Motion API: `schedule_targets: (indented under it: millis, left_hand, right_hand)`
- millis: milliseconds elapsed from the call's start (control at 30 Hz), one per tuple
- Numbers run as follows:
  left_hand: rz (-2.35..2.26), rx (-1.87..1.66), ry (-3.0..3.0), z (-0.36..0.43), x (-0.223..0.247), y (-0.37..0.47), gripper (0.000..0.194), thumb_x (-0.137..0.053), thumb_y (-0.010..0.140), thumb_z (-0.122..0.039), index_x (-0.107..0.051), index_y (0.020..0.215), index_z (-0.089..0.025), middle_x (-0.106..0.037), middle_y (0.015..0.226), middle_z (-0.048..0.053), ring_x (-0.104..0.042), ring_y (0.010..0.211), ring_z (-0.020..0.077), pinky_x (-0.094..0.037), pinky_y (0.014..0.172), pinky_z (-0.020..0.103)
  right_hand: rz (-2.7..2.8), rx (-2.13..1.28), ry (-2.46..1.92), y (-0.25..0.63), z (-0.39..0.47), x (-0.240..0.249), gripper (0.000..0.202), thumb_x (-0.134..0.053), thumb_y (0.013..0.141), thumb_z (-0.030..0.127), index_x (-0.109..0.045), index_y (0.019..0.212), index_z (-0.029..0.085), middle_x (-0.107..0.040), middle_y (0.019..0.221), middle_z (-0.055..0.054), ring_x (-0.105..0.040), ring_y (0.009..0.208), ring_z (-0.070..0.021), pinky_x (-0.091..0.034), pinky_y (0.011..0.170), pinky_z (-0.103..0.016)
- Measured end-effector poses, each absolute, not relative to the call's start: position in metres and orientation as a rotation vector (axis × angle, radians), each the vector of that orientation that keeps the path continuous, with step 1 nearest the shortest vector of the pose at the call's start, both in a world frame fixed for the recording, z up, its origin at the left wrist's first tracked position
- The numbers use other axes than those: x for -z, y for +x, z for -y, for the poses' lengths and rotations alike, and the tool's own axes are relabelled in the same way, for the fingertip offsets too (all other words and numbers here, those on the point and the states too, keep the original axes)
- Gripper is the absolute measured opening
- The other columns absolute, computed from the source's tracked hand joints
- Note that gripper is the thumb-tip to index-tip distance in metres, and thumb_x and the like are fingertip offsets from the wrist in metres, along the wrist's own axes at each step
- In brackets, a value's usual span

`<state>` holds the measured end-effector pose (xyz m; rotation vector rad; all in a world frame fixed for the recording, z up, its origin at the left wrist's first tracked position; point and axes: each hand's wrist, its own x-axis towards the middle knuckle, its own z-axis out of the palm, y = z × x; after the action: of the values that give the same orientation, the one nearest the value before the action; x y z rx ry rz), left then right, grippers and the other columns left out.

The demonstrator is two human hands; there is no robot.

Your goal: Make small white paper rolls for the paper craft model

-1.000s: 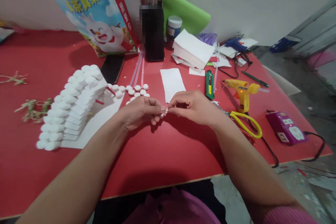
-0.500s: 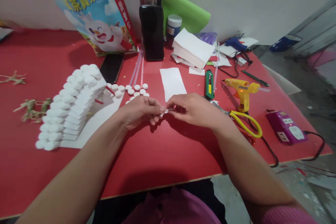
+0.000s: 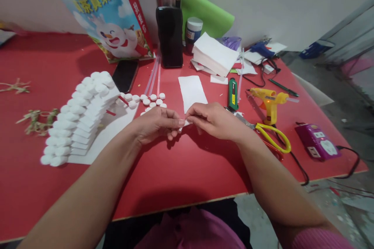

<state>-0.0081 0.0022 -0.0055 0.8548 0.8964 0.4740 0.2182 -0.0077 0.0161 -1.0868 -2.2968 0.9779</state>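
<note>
My left hand (image 3: pixel 160 123) and my right hand (image 3: pixel 209 120) meet over the middle of the red table. Between their fingertips they pinch a small white piece (image 3: pixel 184 123), which looks like paper; fingers hide much of it. Just beyond lies a white paper sheet (image 3: pixel 193 91). Several round white pieces (image 3: pixel 152 97) are scattered behind my left hand. To the left stands a stepped white model (image 3: pixel 87 124), its edge lined with the same round white pieces, on a white base sheet (image 3: pixel 112 142).
Right of my hands lie yellow-handled scissors (image 3: pixel 274 140), a green utility knife (image 3: pixel 232 93), a yellow glue gun (image 3: pixel 269 103) and a purple power socket (image 3: pixel 318 142) with its cord. Behind are a black phone (image 3: pixel 169 37), a paper stack (image 3: pixel 214 54) and a printed bag (image 3: pixel 117 19).
My right fingers have shifted slightly on the small white piece, and a little more of it shows between the hands. Everything on the table stays in place.
</note>
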Motion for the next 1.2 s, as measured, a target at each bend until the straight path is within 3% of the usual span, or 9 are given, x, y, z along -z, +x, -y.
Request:
schedule_targets:
  millis: [200, 367, 600, 733, 933, 1100, 1200]
  left_hand:
    - [-0.885, -0.512, 0.813, -0.005, 0.005, -0.011, 0.031, -0.099, 0.065, -0.032, -0.077, 0.07, -0.011, -0.065, 0.055, 0.005, -0.056, 0.046, 0.0103, -0.051, 0.043, 0.02]
    - [-0.856, -0.55, 0.782, -0.008, 0.005, -0.012, 0.03, -0.099, 0.067, -0.029, -0.077, 0.071, -0.01, -0.066, 0.059, 0.004, -0.057, 0.049, 0.0083, -0.048, 0.044, 0.016]
    - [-0.835, -0.677, 0.825, -0.004, 0.008, -0.008, 0.03, -0.097, 0.069, -0.031, -0.075, 0.078, -0.012, -0.068, 0.062, 0.003, -0.062, 0.051, 0.014, -0.056, 0.044, 0.025]
    - [-0.826, -0.81, 0.893, 0.0, 0.006, -0.004, 0.027, -0.096, 0.072, -0.027, -0.074, 0.079, -0.013, -0.07, 0.065, 0.002, -0.064, 0.052, 0.0134, -0.058, 0.046, 0.024]
    - [-0.845, -0.848, 0.988, 0.003, 0.003, 0.0, 0.023, -0.092, 0.076, -0.027, -0.074, 0.081, -0.015, -0.069, 0.065, 0.001, -0.064, 0.053, 0.015, -0.061, 0.044, 0.028]
    - [-0.841, -0.841, 1.005, 0.004, 0.003, 0.0, 0.023, -0.093, 0.075, -0.026, -0.074, 0.082, -0.014, -0.071, 0.066, 0.001, -0.065, 0.053, 0.0131, -0.06, 0.047, 0.025]
    - [-0.842, -0.847, 1.005, 0.003, 0.003, 0.0, 0.024, -0.093, 0.074, -0.027, -0.074, 0.082, -0.014, -0.072, 0.067, 0.001, -0.065, 0.053, 0.0137, -0.061, 0.047, 0.025]
  right_hand:
    - [1.955, -1.342, -1.041, 0.221, 0.007, -0.012, 0.016, -0.058, 0.107, 0.036, -0.062, 0.102, 0.022, -0.074, 0.082, 0.001, -0.067, 0.057, -0.0121, -0.05, 0.063, -0.028]
    - [1.783, -1.562, -0.974, 0.223, 0.004, -0.011, 0.026, -0.074, 0.098, 0.043, -0.063, 0.105, 0.021, -0.072, 0.08, 0.003, -0.07, 0.058, -0.0129, -0.052, 0.059, -0.027]
    - [1.767, -1.416, -1.01, 0.216, 0.007, -0.012, 0.023, -0.078, 0.094, 0.038, -0.066, 0.093, 0.019, -0.07, 0.078, 0.002, -0.068, 0.058, -0.0106, -0.054, 0.058, -0.025]
    - [1.621, -1.324, -1.137, 0.214, 0.007, -0.01, 0.029, -0.083, 0.087, 0.043, -0.069, 0.089, 0.018, -0.07, 0.072, 0.0, -0.066, 0.056, -0.0123, -0.054, 0.053, -0.025]
    - [1.446, -1.377, -1.164, 0.21, 0.004, -0.005, 0.033, -0.087, 0.081, 0.046, -0.069, 0.084, 0.018, -0.066, 0.062, 0.002, -0.059, 0.05, -0.0113, -0.052, 0.047, -0.025]
    - [1.372, -1.556, -1.101, 0.213, -0.001, -0.004, 0.039, -0.091, 0.076, 0.042, -0.073, 0.098, 0.016, -0.068, 0.066, 0.004, -0.054, 0.047, -0.0074, -0.046, 0.046, -0.022]
    - [1.376, -1.556, -1.112, 0.213, 0.0, -0.005, 0.035, -0.089, 0.078, 0.046, -0.074, 0.085, 0.015, -0.061, 0.055, 0.005, -0.051, 0.046, -0.0074, -0.042, 0.045, -0.022]
